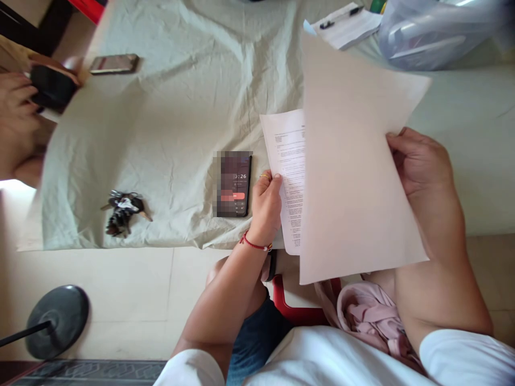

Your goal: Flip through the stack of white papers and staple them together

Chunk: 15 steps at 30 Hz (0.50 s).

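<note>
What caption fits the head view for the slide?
Right hand lifts a blank sheet; left hand pins a printed page beside a smartphone.

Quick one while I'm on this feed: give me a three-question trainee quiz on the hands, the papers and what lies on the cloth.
1. True or false: the left hand pinches the printed sheet at its left edge.
2. Which thing lies right beside the left hand on the cloth? A) the bunch of keys B) the phone with a lit screen C) the clipboard with a pen
3. Fill in: the right hand holds the ____ sheet, which overlaps the printed one.

Key: 1 true; 2 B; 3 blank
</note>
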### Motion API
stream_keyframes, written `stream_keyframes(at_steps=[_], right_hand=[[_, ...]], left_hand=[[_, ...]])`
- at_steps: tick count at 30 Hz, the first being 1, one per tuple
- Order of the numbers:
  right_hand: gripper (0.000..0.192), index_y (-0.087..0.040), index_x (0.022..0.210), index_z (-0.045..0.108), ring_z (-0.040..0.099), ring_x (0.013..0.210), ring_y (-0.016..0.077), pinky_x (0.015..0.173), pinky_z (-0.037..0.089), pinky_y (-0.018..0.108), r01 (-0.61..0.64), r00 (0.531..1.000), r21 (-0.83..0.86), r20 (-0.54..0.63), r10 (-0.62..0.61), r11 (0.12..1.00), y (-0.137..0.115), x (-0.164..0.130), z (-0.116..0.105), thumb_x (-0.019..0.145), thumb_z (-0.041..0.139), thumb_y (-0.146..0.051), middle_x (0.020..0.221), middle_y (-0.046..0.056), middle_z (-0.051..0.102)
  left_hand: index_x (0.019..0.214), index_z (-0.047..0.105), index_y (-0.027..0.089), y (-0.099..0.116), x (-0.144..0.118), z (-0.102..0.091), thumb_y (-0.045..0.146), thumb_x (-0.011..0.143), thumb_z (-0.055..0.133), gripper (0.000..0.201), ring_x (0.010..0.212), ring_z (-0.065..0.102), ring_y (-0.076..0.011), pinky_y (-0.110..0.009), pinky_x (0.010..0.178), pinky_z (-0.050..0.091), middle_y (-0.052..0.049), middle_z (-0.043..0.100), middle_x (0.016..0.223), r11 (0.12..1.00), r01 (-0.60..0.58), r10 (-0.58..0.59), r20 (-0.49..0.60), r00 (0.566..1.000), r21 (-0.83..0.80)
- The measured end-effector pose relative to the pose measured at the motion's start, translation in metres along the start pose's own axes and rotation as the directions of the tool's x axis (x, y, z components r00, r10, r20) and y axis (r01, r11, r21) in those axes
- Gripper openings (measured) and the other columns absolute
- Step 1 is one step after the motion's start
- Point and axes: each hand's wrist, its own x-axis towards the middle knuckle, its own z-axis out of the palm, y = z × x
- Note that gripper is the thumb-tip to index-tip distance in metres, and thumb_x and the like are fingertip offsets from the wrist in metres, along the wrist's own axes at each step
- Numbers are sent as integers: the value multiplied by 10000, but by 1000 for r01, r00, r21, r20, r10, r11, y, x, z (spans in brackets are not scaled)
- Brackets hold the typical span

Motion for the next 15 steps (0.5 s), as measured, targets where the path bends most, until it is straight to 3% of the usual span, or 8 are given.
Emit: stream_keyframes(at_steps=[3, 10, 15], right_hand=[[289, -222, 798, 787, 726, 789, 217, 868, 663, 438, -7, 1000, -45, -26, 6, 999, 2, 1, 1, 614, 995, -303, 844, 12, 774], [399, -194, 755, 760, 624, 713, 157, 701, 529, 339, 51, 996, -203, -60, -64, 978, 9, 8, -1, 546, 1016, -417, 804, 14, 742], [390, -201, 729, 697, 585, 680, 146, 633, 494, 316, 50, 995, -275, -65, -70, 960, 13, 11, -2, 626, 1004, -417, 790, 7, 708]], left_hand=[[883, 671, 250, 2, -1, 0, 254, 991, 789, 160, 685, 573, -157, -289, 646, 519, -3, 665, 803, 996, 51, -52, 5, 999, 74], [753, 507, 241, -7, 10, 1, 163, 972, 763, 346, 634, 507, -113, -235, 616, 452, 45, 531, 722, 998, -52, 52, 3, 999, -36], [751, 478, 241, -5, 10, 2, 165, 992, 756, 376, 633, 480, -114, -224, 625, 442, 59, 479, 711, 998, -56, 56, -6, 998, -8]])
